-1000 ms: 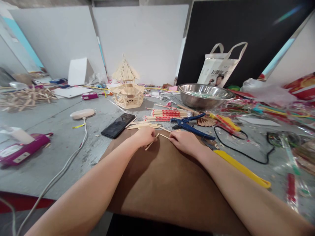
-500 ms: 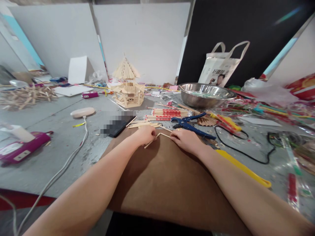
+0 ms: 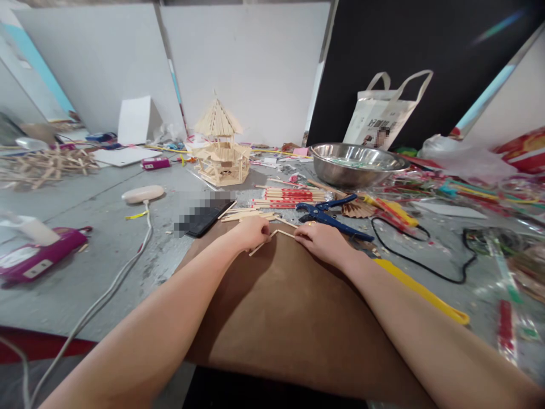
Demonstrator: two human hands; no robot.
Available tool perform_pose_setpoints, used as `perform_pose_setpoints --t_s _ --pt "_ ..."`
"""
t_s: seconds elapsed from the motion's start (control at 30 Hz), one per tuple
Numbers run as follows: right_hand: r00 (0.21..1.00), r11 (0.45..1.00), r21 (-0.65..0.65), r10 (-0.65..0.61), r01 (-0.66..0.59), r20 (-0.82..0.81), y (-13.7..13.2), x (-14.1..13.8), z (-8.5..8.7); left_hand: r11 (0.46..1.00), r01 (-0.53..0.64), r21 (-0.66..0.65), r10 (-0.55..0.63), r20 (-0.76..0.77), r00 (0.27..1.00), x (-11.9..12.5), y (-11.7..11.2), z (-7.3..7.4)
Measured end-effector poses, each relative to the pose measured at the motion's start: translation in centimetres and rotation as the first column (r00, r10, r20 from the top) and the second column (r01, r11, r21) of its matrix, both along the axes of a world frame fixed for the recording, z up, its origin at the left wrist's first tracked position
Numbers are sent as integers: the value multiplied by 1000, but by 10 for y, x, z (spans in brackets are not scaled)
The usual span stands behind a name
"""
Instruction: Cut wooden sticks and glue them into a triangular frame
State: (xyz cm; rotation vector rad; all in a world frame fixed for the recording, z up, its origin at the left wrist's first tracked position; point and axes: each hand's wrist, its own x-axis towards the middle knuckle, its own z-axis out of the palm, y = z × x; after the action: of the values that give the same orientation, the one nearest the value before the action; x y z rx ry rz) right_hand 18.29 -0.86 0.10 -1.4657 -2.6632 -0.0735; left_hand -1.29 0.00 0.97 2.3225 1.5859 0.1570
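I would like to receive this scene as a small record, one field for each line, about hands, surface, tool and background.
Left hand: pinches a thin stick
Right hand: holds a second stick
Surface: brown board under both hands
Tool: blue cutter, just beyond the right hand
Background: wooden pavilion model, left of a metal bowl

Phone left of sticks, cutter right

The sticks are pale tan, the board plain brown.
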Motion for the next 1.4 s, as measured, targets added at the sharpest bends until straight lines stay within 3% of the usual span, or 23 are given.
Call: perform_pose_setpoints --t_s 0.37,0.87,1.1,1.4 --pt "1000 1000 17 -15 15 -12 1 -1 -1 998 35 -59 -33 44 999 0 -2 3" --pt "1000 1000 3 -27 27 7 1 -3 -2 998 63 -12 -62 54 997 -1 3 -3" --pt "1000 1000 13 -10 10 2 2 -3 -3 993 106 53 -106 2 994 -2 3 -5" --pt "1000 999 14 -31 31 4 2 -4 -2 994 108 15 -107 -66 992 2 3 2"
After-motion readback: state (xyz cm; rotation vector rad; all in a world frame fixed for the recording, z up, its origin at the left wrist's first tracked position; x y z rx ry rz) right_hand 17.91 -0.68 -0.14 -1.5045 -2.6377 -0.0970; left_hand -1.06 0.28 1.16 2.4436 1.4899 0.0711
